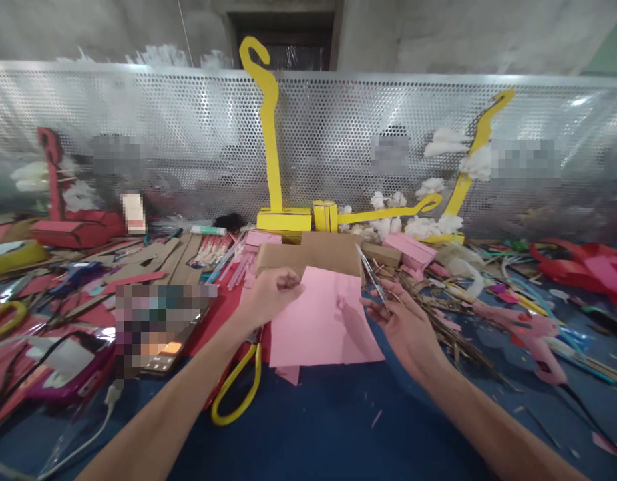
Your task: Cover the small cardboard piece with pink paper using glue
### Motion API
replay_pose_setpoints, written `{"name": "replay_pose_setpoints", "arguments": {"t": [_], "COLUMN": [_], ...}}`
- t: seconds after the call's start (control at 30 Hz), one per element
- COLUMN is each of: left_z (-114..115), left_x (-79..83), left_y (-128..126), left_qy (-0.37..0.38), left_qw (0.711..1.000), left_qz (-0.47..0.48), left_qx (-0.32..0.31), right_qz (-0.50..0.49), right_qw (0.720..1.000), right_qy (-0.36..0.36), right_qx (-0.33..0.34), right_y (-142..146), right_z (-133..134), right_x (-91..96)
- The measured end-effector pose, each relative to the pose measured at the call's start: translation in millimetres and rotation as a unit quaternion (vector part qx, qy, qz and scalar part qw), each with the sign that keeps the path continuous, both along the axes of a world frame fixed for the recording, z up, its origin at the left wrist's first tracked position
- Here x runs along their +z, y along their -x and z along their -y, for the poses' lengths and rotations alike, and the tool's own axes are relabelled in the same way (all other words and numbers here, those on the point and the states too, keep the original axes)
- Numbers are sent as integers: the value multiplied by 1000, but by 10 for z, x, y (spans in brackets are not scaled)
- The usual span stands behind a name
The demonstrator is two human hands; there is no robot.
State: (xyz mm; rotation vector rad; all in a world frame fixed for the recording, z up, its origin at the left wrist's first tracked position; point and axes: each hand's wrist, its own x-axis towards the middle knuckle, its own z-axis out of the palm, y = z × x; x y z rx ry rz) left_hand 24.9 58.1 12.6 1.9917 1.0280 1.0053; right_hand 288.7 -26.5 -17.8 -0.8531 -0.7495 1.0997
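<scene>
My left hand (273,294) has its fingers curled in at the upper left edge of a pink sheet (323,327) of paper or foam. The thumb overlaps that edge. Between the fingers of my right hand (406,327) is a slim silvery tool (372,270), pointing up and away; its exact kind is unclear. This hand is just right of the sheet. A small pink bit (340,303) lies on the sheet. Behind it stands a brown cardboard piece (311,254). Yellow-handled scissors (238,394) lie below my left wrist, blades partly hidden.
Yellow hooked stands (271,147) rise before a perforated metal panel (198,133). A pink glue gun (526,331) with a cord is at the right, near dry sticks (451,334). A calculator (163,361), a purple case (71,374) and cardboard scraps (153,260) crowd the left.
</scene>
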Motion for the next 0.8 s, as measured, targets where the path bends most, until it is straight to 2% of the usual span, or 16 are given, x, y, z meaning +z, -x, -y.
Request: {"name": "replay_pose_setpoints", "arguments": {"t": [0.07,0.13,0.2,0.27,0.33,0.43,0.53,0.63,0.7,0.8], "left_z": [19,60,109,146,161,146,126,122,117,96], "left_x": [103,176,213,222,214,189,166,149,132,90], "left_y": [93,168,207,212,197,173,148,116,99,93], "left_qy": [37,122,183,214,210,163,116,80,87,149], "left_qw": [999,988,970,957,957,971,982,988,990,984], "left_qz": [-20,-78,-122,-144,-154,-157,-143,-123,-104,-65], "left_qx": [-15,-57,-101,-130,-128,-83,-48,-37,-47,-73], "right_qz": [7,13,19,26,33,47,63,63,57,60], "right_qw": [1000,1000,1000,999,998,994,981,954,939,941], "right_qy": [2,7,11,13,17,30,53,103,132,147], "right_qx": [-9,-11,-3,19,45,96,176,275,311,298], "right_y": [-16,-4,20,41,54,81,143,221,258,279], "right_z": [24,48,61,63,66,96,168,249,280,283], "right_x": [36,67,81,76,58,44,80,136,149,124]}}
